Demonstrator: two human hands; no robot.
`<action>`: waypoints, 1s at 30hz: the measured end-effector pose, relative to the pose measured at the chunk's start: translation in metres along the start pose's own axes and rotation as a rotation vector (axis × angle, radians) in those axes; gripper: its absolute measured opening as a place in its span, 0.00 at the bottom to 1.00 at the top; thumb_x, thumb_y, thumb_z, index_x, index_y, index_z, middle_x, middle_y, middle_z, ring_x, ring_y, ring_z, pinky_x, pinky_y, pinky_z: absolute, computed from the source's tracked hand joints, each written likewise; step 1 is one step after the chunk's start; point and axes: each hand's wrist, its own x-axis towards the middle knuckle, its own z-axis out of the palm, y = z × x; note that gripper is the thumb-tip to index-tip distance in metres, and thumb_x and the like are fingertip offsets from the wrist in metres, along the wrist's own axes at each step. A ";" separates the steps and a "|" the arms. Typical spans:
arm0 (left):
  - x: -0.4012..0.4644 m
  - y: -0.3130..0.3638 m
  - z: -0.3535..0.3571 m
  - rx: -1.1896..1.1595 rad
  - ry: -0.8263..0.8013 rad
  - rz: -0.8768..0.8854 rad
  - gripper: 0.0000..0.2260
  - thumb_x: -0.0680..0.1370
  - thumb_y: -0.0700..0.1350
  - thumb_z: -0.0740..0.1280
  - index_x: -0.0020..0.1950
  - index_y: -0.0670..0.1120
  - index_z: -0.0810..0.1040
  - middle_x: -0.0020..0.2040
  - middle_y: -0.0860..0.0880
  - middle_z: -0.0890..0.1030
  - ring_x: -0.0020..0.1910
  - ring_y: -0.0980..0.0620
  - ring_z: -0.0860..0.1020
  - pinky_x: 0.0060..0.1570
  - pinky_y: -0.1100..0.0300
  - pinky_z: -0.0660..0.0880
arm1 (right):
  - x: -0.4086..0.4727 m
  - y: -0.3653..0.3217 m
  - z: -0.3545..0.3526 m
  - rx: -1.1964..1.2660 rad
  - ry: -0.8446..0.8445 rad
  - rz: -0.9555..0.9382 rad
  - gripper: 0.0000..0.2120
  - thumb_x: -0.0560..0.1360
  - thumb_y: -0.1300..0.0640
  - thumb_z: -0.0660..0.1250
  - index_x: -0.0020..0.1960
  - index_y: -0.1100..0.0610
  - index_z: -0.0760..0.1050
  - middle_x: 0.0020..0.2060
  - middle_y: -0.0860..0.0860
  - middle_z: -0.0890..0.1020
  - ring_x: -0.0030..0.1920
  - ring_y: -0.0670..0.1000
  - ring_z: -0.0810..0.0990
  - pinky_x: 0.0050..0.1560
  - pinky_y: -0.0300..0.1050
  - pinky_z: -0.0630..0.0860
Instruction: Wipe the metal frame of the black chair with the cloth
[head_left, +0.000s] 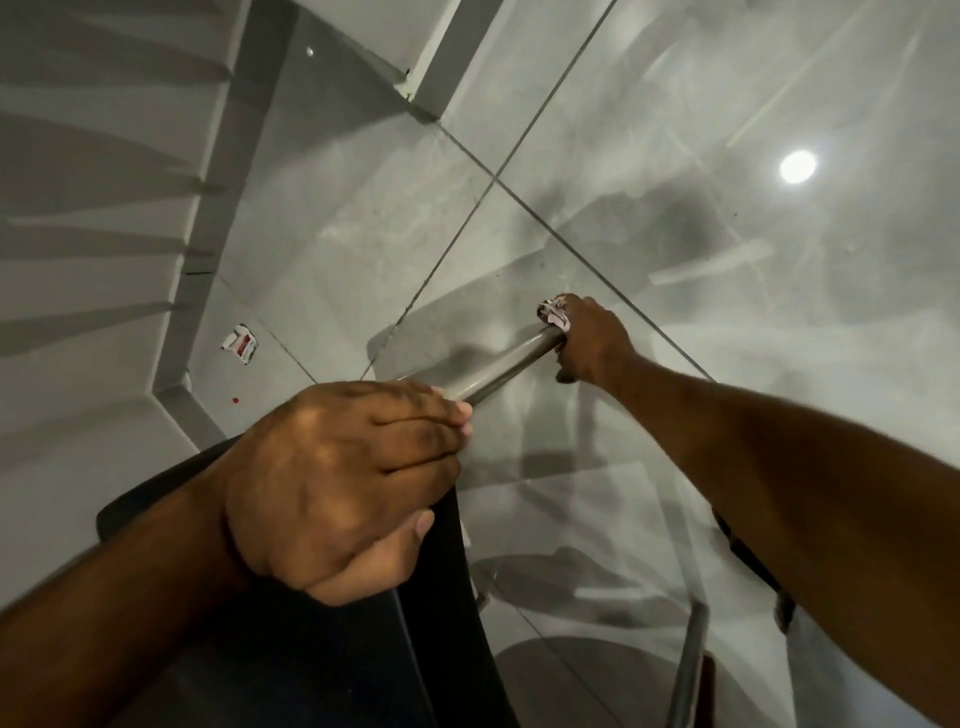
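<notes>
The black chair (322, 660) fills the lower centre, tipped, its dark seat edge running down from my left hand. My left hand (337, 483) grips the chair where a grey metal leg (509, 366) leaves the seat. That leg slants up and to the right. At its far end my right hand (587, 340) is closed around the tube with a small pale patterned cloth (555, 313) bunched under the fingers against the metal. A second metal leg (688, 670) shows at the lower right.
Glossy grey floor tiles (675, 156) with dark grout lines lie under the chair. A grey skirting and wall (104, 208) run along the left. A small torn wrapper (241, 343) and a red speck (235, 400) lie on the floor near the wall.
</notes>
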 end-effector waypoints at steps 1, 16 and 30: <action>0.000 0.000 0.000 0.000 0.000 -0.001 0.14 0.72 0.41 0.63 0.47 0.36 0.86 0.51 0.40 0.87 0.56 0.45 0.84 0.62 0.51 0.78 | 0.004 -0.002 -0.004 0.050 -0.052 0.071 0.37 0.63 0.67 0.80 0.68 0.52 0.72 0.59 0.57 0.79 0.57 0.59 0.82 0.59 0.49 0.80; -0.001 0.003 -0.007 0.100 -0.047 -0.016 0.17 0.74 0.42 0.59 0.50 0.35 0.84 0.51 0.37 0.86 0.55 0.41 0.84 0.56 0.47 0.81 | -0.170 -0.072 -0.054 1.152 -0.185 0.069 0.19 0.73 0.78 0.60 0.55 0.61 0.81 0.47 0.60 0.87 0.44 0.58 0.88 0.44 0.56 0.85; -0.051 0.170 0.075 0.446 -0.139 -0.390 0.26 0.74 0.54 0.57 0.60 0.37 0.80 0.63 0.36 0.80 0.67 0.36 0.75 0.75 0.39 0.53 | -0.325 0.030 -0.052 0.888 -0.245 0.057 0.27 0.76 0.75 0.62 0.70 0.53 0.70 0.62 0.54 0.83 0.58 0.56 0.84 0.64 0.60 0.78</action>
